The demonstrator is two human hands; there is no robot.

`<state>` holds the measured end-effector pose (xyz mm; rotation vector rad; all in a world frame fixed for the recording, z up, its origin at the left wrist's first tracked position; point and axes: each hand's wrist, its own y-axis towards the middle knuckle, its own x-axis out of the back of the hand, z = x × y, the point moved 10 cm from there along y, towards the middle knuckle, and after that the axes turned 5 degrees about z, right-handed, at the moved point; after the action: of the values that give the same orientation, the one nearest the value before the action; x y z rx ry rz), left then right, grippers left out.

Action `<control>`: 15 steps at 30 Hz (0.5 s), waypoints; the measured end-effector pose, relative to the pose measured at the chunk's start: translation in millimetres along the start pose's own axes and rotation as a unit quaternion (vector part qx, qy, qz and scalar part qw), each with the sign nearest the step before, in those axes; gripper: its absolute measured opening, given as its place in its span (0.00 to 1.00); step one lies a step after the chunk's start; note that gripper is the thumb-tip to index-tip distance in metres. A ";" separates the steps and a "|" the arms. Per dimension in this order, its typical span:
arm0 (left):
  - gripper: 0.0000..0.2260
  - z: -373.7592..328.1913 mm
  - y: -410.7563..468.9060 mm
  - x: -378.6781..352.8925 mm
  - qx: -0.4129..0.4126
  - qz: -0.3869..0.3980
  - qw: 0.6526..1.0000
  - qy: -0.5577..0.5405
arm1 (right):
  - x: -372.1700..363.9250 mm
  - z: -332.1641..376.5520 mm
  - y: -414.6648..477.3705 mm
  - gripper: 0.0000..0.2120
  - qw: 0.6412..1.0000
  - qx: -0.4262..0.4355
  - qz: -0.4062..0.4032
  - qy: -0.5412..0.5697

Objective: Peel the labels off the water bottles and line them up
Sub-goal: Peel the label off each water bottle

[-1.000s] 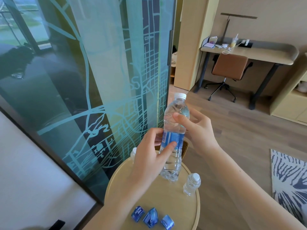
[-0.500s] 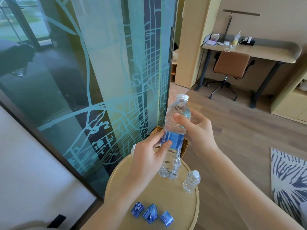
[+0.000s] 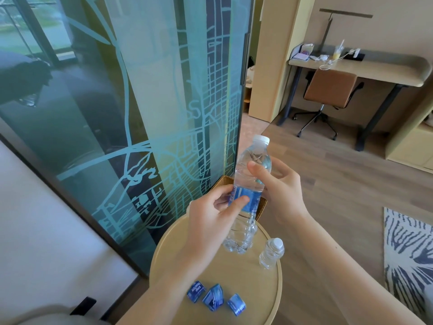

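Observation:
A clear water bottle (image 3: 251, 165) with a white cap and a blue label (image 3: 251, 198) is held upright above the round wooden table (image 3: 248, 289). My right hand (image 3: 281, 188) grips its upper body, thumb across the front. My left hand (image 3: 210, 221) pinches the label's left edge between thumb and forefinger. A bare, label-free bottle (image 3: 271, 253) stands on the table's right side. Three peeled blue labels (image 3: 214, 296) lie crumpled near the table's front edge.
A wicker basket (image 3: 225, 181) sits behind the table, mostly hidden by the bottle. A glass panel with a map pattern (image 3: 164, 113) rises to the left. A desk (image 3: 365, 66) and brown chair (image 3: 330, 90) stand at the back right; a patterned rug (image 3: 407, 254) lies at right.
The held bottle has risen slightly. My left fingers have shifted from the label's front to pinch its left edge.

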<state>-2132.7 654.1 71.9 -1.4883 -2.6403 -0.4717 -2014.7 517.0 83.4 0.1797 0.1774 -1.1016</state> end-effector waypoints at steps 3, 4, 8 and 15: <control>0.13 -0.9 -0.4 -0.7 0.007 -0.034 0.999 0.021 | -0.5 -3.1 0.4 0.17 1.000 0.002 -0.002 0.002; 0.13 -1.4 -0.9 0.4 0.009 -0.044 0.999 0.029 | -0.4 -3.7 0.6 0.18 1.000 0.003 -0.002 0.001; 0.14 3.3 -0.5 1.3 0.028 -0.046 0.998 0.020 | -0.1 -5.6 0.8 0.19 1.000 0.004 -0.004 0.010; 0.13 6.7 -3.0 1.2 0.029 -0.076 0.997 0.005 | 1.2 -7.9 0.0 0.17 1.000 0.009 -0.009 0.014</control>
<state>-2135.3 655.7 65.0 -1.2708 -2.7470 -0.4098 -2014.5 517.8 75.4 0.2099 0.1944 -1.1201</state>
